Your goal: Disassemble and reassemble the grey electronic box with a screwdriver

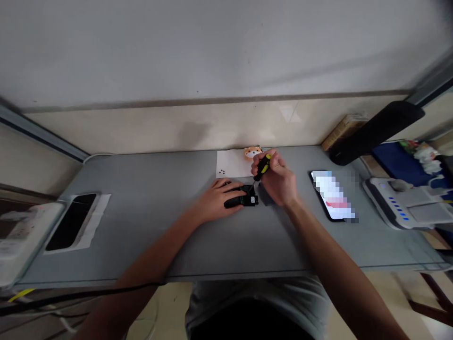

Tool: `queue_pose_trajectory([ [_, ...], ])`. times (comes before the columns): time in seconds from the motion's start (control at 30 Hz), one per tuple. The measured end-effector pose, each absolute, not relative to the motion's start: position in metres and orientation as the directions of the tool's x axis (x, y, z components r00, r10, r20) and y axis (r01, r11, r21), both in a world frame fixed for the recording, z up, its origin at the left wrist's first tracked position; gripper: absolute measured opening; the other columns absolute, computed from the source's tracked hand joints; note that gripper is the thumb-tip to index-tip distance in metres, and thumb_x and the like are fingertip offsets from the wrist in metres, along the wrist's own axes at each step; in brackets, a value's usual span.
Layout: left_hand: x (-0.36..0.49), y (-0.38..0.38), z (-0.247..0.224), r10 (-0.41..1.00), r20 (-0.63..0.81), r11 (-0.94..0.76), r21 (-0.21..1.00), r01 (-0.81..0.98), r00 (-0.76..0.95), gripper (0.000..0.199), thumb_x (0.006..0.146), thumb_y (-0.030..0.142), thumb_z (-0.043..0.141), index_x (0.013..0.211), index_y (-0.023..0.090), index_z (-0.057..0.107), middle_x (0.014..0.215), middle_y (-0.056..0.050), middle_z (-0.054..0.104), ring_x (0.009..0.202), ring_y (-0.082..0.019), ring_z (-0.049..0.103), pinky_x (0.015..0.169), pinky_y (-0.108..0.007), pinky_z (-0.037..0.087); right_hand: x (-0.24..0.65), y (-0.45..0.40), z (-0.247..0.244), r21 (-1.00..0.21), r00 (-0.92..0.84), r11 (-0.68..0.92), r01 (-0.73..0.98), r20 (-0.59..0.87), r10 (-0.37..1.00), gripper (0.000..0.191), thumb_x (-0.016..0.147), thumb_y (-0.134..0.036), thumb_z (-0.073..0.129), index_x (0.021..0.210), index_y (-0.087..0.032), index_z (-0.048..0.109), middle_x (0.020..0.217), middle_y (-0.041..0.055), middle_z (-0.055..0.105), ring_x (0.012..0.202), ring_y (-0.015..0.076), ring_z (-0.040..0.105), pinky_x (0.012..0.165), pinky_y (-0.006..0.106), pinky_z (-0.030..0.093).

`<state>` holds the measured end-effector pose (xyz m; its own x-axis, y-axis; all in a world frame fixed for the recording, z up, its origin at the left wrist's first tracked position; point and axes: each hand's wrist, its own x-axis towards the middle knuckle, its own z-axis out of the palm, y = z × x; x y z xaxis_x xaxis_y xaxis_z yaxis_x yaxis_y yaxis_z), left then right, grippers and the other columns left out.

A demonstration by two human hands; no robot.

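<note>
My left hand (221, 200) lies over a small black electronic device (252, 198) on the grey table, fingers across its left part and thumb along the near edge. Some green, like a circuit board, shows between the fingers. In my fist, the right hand (280, 179) grips a black and yellow screwdriver (262, 168). The screwdriver is tilted, its shaft pointing down at the device's right part; whether the tip touches it I cannot tell. Behind the hands, a white sheet of paper (231, 161) carries several tiny dark pieces (222, 172), possibly screws.
An orange and white animal-faced item (252, 152) sits on the paper's far side. A lit phone (332, 196) lies right; a dark phone (74, 222) rests on white paper at left. A power strip (399, 203) and a black cylinder (377, 132) stand at the right.
</note>
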<state>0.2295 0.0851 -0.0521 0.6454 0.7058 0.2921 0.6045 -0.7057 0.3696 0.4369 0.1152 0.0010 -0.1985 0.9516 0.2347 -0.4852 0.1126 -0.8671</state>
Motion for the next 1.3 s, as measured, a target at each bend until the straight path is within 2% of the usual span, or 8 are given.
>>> queue_pose_trajectory([
  [0.23, 0.229, 0.083, -0.049, 0.714, 0.269, -0.697, 0.364, 0.618, 0.647, 0.029, 0.100, 0.039, 0.064, 0.124, 0.027, 0.073, 0.135, -0.004, 0.071, 0.126, -0.027, 0.057, 0.111, -0.047, 0.047, 0.436, 0.114, 0.004, -0.811, -0.204, 0.043, -0.584, 0.198, 0.959, 0.039, 0.097, -0.062, 0.058, 0.084, -0.025, 0.056, 0.066, -0.0025, 0.040, 0.057, 0.0132, 0.037, 0.058, 0.029, 0.039],
  [0.37, 0.228, 0.084, -0.050, 0.706, 0.280, -0.706, 0.352, 0.614, 0.651, 0.029, 0.099, 0.039, 0.064, 0.124, 0.027, 0.074, 0.134, -0.005, 0.071, 0.126, -0.027, 0.057, 0.112, -0.047, 0.047, 0.433, 0.113, 0.000, -0.793, -0.195, 0.064, -0.605, 0.226, 0.954, 0.037, 0.091, -0.057, 0.070, 0.083, -0.027, 0.051, 0.060, -0.0057, 0.035, 0.053, 0.0128, 0.032, 0.054, 0.027, 0.035],
  [0.57, 0.228, 0.084, -0.051, 0.710, 0.294, -0.702, 0.367, 0.610, 0.640, 0.030, 0.100, 0.040, 0.064, 0.125, 0.028, 0.074, 0.133, -0.005, 0.072, 0.125, -0.027, 0.057, 0.111, -0.047, 0.047, 0.439, 0.116, 0.001, -0.830, -0.195, 0.060, -0.555, 0.200, 0.960, 0.040, 0.084, -0.054, 0.079, 0.081, -0.025, 0.052, 0.080, 0.0002, 0.059, 0.069, 0.0154, 0.054, 0.063, 0.031, 0.046],
  [0.67, 0.228, 0.084, -0.053, 0.707, 0.295, -0.704, 0.377, 0.601, 0.643, 0.030, 0.100, 0.041, 0.063, 0.125, 0.028, 0.074, 0.135, -0.005, 0.071, 0.125, -0.027, 0.057, 0.110, -0.046, 0.048, 0.442, 0.116, 0.004, -0.851, -0.249, 0.048, -0.524, 0.207, 0.946, 0.036, 0.081, -0.053, 0.081, 0.084, -0.025, 0.058, 0.084, 0.0013, 0.060, 0.074, 0.0174, 0.057, 0.069, 0.034, 0.050],
  [0.83, 0.228, 0.084, -0.055, 0.709, 0.299, -0.703, 0.379, 0.602, 0.639, 0.030, 0.100, 0.041, 0.064, 0.124, 0.027, 0.074, 0.137, -0.006, 0.070, 0.125, -0.027, 0.057, 0.110, -0.047, 0.048, 0.441, 0.115, 0.007, -0.867, -0.305, 0.011, -0.498, 0.188, 0.934, 0.033, 0.086, -0.055, 0.074, 0.084, -0.025, 0.061, 0.078, 0.0015, 0.053, 0.070, 0.0179, 0.053, 0.065, 0.034, 0.050],
  [1.03, 0.228, 0.084, -0.055, 0.699, 0.317, -0.713, 0.371, 0.595, 0.641, 0.030, 0.100, 0.040, 0.064, 0.125, 0.027, 0.074, 0.134, -0.006, 0.071, 0.123, -0.027, 0.058, 0.111, -0.046, 0.048, 0.435, 0.115, 0.007, -0.846, -0.188, 0.027, -0.532, 0.149, 0.971, 0.038, 0.096, -0.062, 0.058, 0.084, -0.026, 0.055, 0.068, -0.0017, 0.041, 0.059, 0.0155, 0.040, 0.058, 0.031, 0.043],
  [1.17, 0.228, 0.083, -0.054, 0.692, 0.338, -0.721, 0.372, 0.585, 0.638, 0.030, 0.099, 0.040, 0.065, 0.123, 0.026, 0.074, 0.132, -0.007, 0.072, 0.124, -0.027, 0.058, 0.110, -0.046, 0.049, 0.435, 0.116, 0.002, -0.820, -0.189, 0.036, -0.572, 0.175, 0.966, 0.037, 0.090, -0.055, 0.072, 0.083, -0.027, 0.049, 0.064, -0.0053, 0.036, 0.055, 0.0136, 0.034, 0.055, 0.028, 0.036],
  [1.3, 0.228, 0.083, -0.053, 0.695, 0.330, -0.717, 0.376, 0.586, 0.639, 0.029, 0.099, 0.041, 0.064, 0.123, 0.026, 0.074, 0.132, -0.007, 0.072, 0.125, -0.027, 0.058, 0.110, -0.047, 0.049, 0.439, 0.118, 0.000, -0.829, -0.198, 0.048, -0.557, 0.189, 0.962, 0.034, 0.085, -0.050, 0.078, 0.081, -0.025, 0.055, 0.072, -0.0014, 0.050, 0.063, 0.0148, 0.045, 0.059, 0.030, 0.040],
])
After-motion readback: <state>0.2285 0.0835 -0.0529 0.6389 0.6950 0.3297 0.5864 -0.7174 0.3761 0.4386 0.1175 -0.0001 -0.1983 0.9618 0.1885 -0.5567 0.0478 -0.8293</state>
